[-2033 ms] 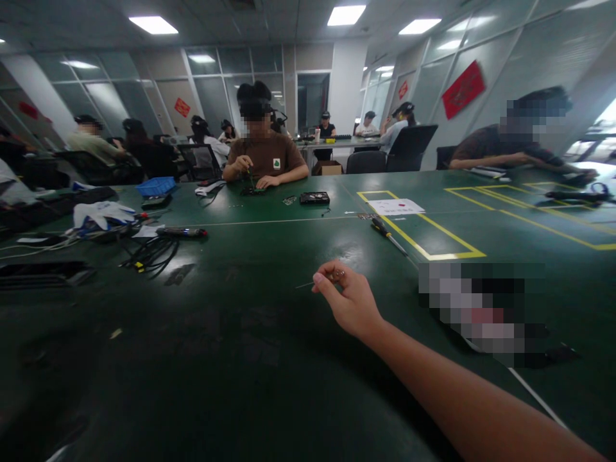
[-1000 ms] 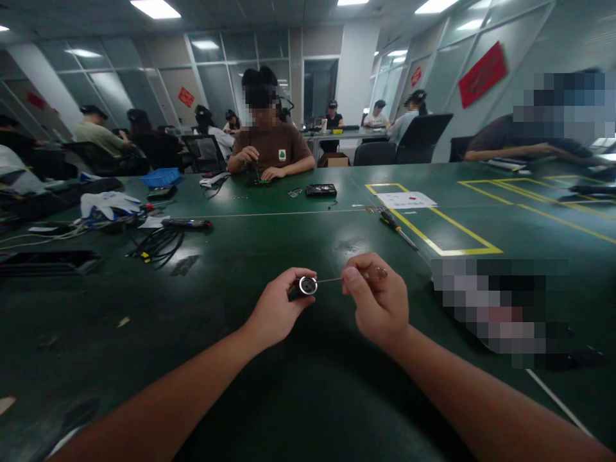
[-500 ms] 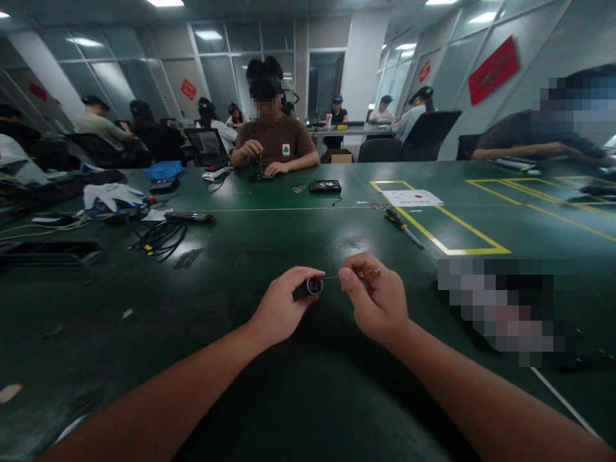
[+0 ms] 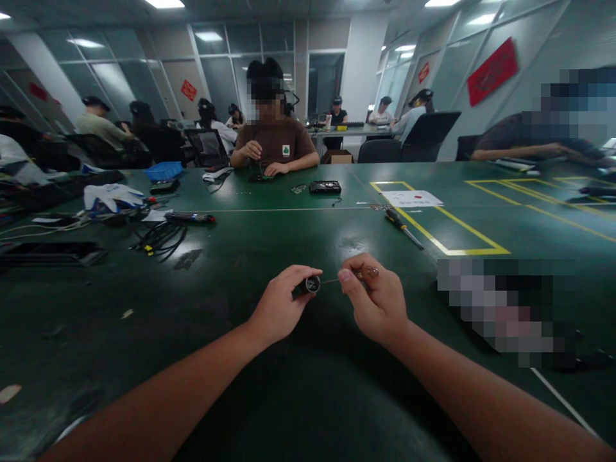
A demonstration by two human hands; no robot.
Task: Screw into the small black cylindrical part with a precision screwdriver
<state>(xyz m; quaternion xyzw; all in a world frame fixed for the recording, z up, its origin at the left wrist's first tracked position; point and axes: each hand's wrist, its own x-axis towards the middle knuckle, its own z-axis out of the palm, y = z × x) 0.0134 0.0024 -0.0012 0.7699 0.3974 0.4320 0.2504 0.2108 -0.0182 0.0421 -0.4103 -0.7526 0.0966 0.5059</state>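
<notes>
Black cylinder [image 4: 310, 285] partly out of sight

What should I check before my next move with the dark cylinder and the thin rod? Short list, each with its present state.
1. Left hand has hold of the dark cylinder: ok, it sits between thumb and fingers.
2. Cylinder's round end is visible to the head camera: ok.
3. Right hand has hold of the thin rod: ok, pinched, pointing toward the cylinder.
4. Rod tip touching the cylinder: cannot tell, it ends right by the rim.
5. Yellow-and-black screwdriver apart from both hands: ok, it lies farther out on the table.
</notes>
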